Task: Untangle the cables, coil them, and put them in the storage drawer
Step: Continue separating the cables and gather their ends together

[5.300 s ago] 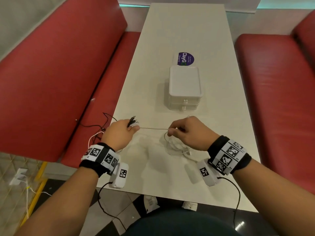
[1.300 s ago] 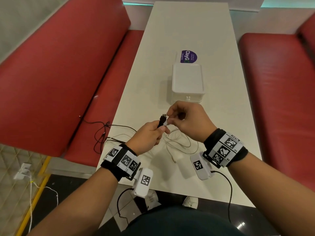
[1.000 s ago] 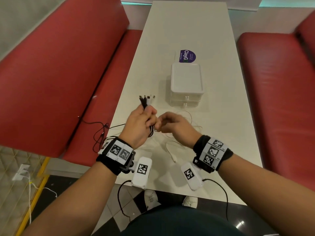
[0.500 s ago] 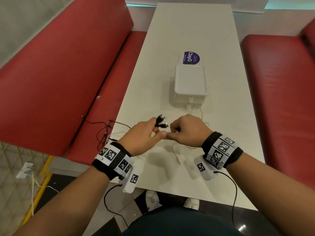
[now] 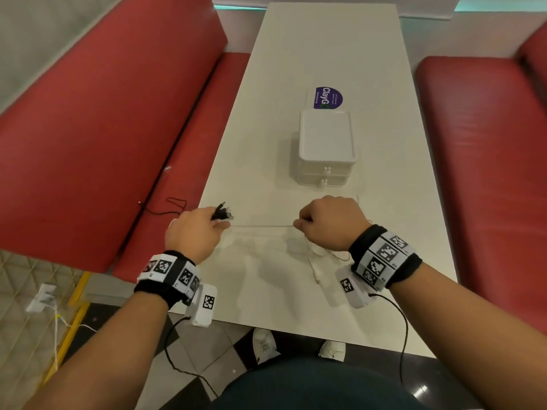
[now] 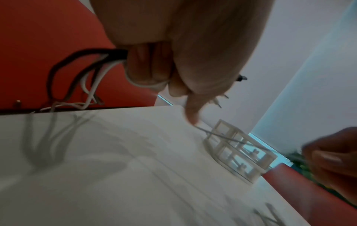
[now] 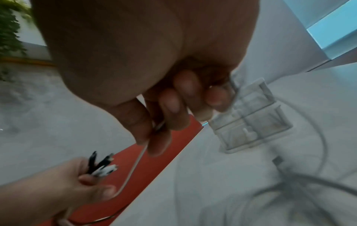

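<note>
My left hand (image 5: 207, 224) grips a bundle of black and white cable ends (image 5: 222, 213) at the table's left edge; their plugs (image 7: 102, 165) fan out above the fist and the cords (image 6: 85, 73) hang off the edge. My right hand (image 5: 313, 223) pinches a thin white cable (image 5: 262, 226) that runs taut between both hands. Loose white cable loops (image 5: 322, 255) lie on the table under the right hand. The small white two-drawer storage box (image 5: 325, 146) stands just beyond my hands with both drawers closed.
The long white table (image 5: 325, 45) has a purple sticker (image 5: 328, 97) behind the drawer box. Red bench seats (image 5: 88, 119) flank both sides. A thin black cable (image 5: 165, 207) trails over the left bench. The floor shows below the near table edge.
My hands were together half a second ago; now they have drawn apart, stretching the white cable straight between them. The left hand still holds the bundle of ends.
</note>
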The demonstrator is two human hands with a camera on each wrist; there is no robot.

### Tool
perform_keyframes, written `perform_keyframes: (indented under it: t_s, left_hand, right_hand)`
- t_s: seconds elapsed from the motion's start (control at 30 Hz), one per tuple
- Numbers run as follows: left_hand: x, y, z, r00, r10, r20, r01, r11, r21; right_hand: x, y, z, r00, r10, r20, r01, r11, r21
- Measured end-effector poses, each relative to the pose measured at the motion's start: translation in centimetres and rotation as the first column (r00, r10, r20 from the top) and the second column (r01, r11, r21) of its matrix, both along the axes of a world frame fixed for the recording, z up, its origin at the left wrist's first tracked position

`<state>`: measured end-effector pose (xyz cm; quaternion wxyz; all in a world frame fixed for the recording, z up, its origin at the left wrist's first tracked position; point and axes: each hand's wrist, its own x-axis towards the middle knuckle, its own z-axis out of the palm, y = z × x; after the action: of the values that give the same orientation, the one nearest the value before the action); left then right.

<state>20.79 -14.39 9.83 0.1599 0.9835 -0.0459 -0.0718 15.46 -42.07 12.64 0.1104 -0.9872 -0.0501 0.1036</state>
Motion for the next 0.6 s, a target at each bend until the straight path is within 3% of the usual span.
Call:
perform_keyframes:
  t_s: [0.03,0.1,0.17,0.23,0.27,0.33,0.37,0.5,0.6]
  left_hand:
    - [0.3,0.4,0.1,0.999,0.041,0.034,-0.043,0.997,0.061]
    - [0.4,0.7,0.3,0.997,0.047,0.061,-0.057,0.982,0.178]
    - [0.1,0.1,0.7,0.997,-0.054,0.061,0.032,0.948,0.316]
    - [-0.1,-0.8,1.5,0.989,-0.122,0.083,0.089,0.941,0.325]
    - [-0.3,-1.5,2.0,0.985,-0.153,0.082,0.128,0.959,0.254]
    - [-0.9,-3.3,2.9,0.964,-0.261,0.043,0.263,0.964,-0.028]
    - [-1.4,-4.4,3.1,0.949,-0.315,-0.006,0.309,0.936,-0.169]
    - [-2.7,-7.3,3.4,0.92,-0.369,-0.135,0.292,0.872,-0.394]
    - [-2.2,-6.9,3.8,0.895,-0.398,-0.201,0.242,0.812,-0.53]
  right_hand:
    - [0.2,-0.3,0.0,0.999,-0.037,-0.022,0.037,0.999,-0.016]
    - [0.3,-0.7,-0.3,0.992,-0.076,-0.104,0.088,0.99,0.113]
    - [0.1,-0.5,-0.6,0.986,-0.057,-0.155,0.103,0.946,0.308]
    - [-0.1,0.2,-0.8,0.993,-0.014,-0.113,0.046,0.957,0.286]
    - [-0.2,0.7,-1.0,0.997,0.009,-0.082,0.007,0.983,0.185]
    - [-0.3,1.7,-1.4,0.997,0.065,-0.027,-0.066,0.997,-0.028]
    - [-0.3,2.1,-1.5,0.996,0.088,-0.004,-0.088,0.996,-0.018]
    - [-0.4,2.8,-0.8,0.998,0.05,0.041,-0.063,0.909,0.411]
    - [-0.7,2.2,-0.8,0.996,-0.026,0.089,-0.02,0.876,0.481]
